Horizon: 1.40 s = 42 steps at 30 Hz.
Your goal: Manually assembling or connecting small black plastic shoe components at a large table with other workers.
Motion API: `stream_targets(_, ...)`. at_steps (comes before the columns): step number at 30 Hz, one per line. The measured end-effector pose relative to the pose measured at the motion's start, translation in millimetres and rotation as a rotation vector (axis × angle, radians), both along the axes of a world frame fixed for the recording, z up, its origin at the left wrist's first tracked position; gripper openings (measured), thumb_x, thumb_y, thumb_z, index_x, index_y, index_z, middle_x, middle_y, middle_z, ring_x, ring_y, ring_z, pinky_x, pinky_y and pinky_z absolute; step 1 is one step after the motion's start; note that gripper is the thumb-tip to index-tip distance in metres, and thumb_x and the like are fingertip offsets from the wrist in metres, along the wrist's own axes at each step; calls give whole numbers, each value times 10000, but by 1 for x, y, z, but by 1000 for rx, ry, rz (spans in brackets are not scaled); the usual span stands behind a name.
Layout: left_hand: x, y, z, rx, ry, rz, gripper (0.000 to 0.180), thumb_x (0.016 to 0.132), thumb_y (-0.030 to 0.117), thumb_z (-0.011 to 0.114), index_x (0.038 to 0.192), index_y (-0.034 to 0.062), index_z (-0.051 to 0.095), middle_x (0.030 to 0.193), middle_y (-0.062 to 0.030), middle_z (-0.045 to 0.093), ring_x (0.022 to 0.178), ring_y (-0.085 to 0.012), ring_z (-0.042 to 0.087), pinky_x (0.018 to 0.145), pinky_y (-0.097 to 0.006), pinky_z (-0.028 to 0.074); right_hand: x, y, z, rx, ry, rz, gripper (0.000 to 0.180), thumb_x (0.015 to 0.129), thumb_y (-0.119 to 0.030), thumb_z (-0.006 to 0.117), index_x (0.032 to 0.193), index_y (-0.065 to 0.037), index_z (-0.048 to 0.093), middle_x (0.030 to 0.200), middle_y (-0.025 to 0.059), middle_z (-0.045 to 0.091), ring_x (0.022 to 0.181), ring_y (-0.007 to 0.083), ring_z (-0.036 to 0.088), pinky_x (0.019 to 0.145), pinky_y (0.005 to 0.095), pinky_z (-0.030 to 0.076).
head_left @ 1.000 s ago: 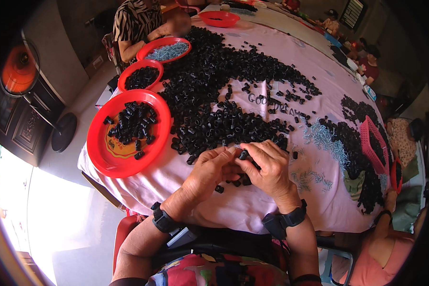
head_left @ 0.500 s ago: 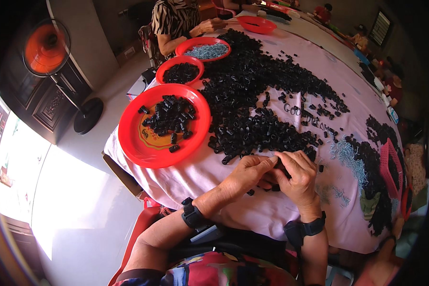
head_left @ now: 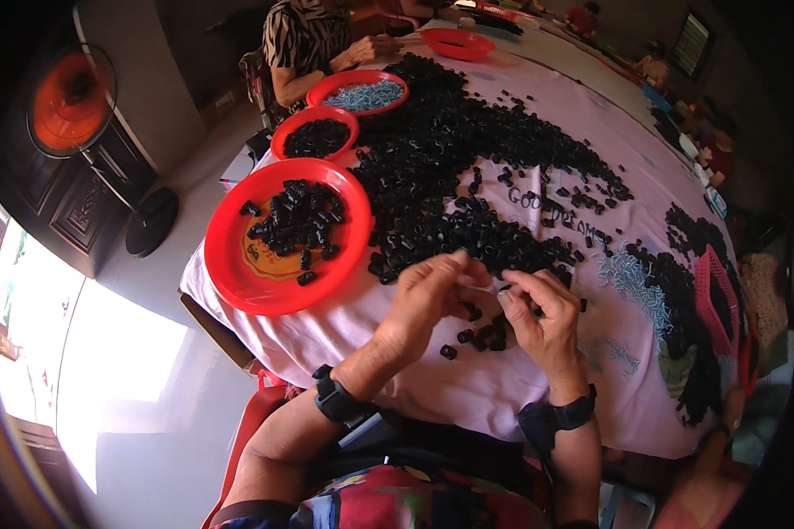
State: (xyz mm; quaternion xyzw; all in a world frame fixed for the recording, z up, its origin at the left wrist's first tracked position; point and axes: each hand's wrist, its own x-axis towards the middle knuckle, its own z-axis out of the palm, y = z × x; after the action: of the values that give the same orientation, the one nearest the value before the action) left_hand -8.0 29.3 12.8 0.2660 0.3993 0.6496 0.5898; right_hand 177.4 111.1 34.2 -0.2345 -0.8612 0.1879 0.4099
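Note:
My left hand (head_left: pixel 428 300) and my right hand (head_left: pixel 543 313) meet at the near edge of a big heap of small black plastic pieces (head_left: pixel 468 167) on a pink tablecloth (head_left: pixel 415 379). The fingertips of both hands pinch small black pieces between them. A few loose black pieces (head_left: pixel 481 335) lie just under my hands. To the left sits a large red plate (head_left: pixel 278 238) holding several black pieces. Both wrists wear black bands.
Two smaller red bowls (head_left: pixel 316 137) (head_left: pixel 362 93) stand behind the plate, one with black pieces, one with pale ones. A person in a striped top (head_left: pixel 304 40) sits at the far left. A pink basket (head_left: pixel 715 295) and pale screws (head_left: pixel 631 282) lie right. An orange fan (head_left: pixel 71 97) stands on the floor.
The view has shifted, so the table sits further right and lower in the picture. My hands stay together at the heap's edge, fingers working small pieces.

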Motion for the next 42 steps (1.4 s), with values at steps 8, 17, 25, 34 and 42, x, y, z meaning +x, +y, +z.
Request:
stream_targets(8, -112, -5, -8, 214, -572, 497, 370, 1069, 407, 514, 1131, 63, 634, 1025, -58, 700, 893, -212, 665, 774, -326, 529, 3, 0, -9, -53, -330, 240, 130, 829, -145, 834, 851, -54, 743, 744, 66, 683, 646, 240, 669, 577, 345, 533)
stream_targets(17, -94, -8, 26, -22, -197, 255, 372, 1067, 347, 546, 1126, 3, 673, 941, -75, 724, 798, -163, 690, 705, -269, 554, 14, 19, -13, -9, -70, -93, 70, 886, -80, 736, 941, -37, 745, 811, 124, 729, 697, 290, 714, 617, 373, 553)
stream_targets(25, -40, -16, 32, -225, 778, -793, 321, 1029, 293, 644, 1101, 4, 766, 872, -52, 747, 739, -110, 692, 678, -265, 563, 38, 28, -10, -264, -360, -140, 81, 873, -118, 724, 901, -47, 752, 770, 127, 733, 652, 283, 717, 603, 386, 544)
stream_targets(34, 8, -8, 9, 281, 983, -298, 384, 1003, 211, 676, 1343, 34, 667, 1092, -139, 744, 970, -196, 709, 857, -346, 572, 36, 32, -11, -160, -305, -62, 142, 884, -95, 710, 1006, -43, 761, 851, 138, 736, 739, 324, 723, 665, 393, 559)
stream_targets(42, 16, -8, -6, 444, 1560, -257, 401, 900, 112, 705, 1299, 76, 684, 1491, -190, 521, 1342, -394, 498, 1121, -454, 433, 53, 37, -9, -176, -202, -234, 140, 880, -86, 698, 997, -48, 763, 847, 137, 749, 749, 324, 726, 691, 390, 566)
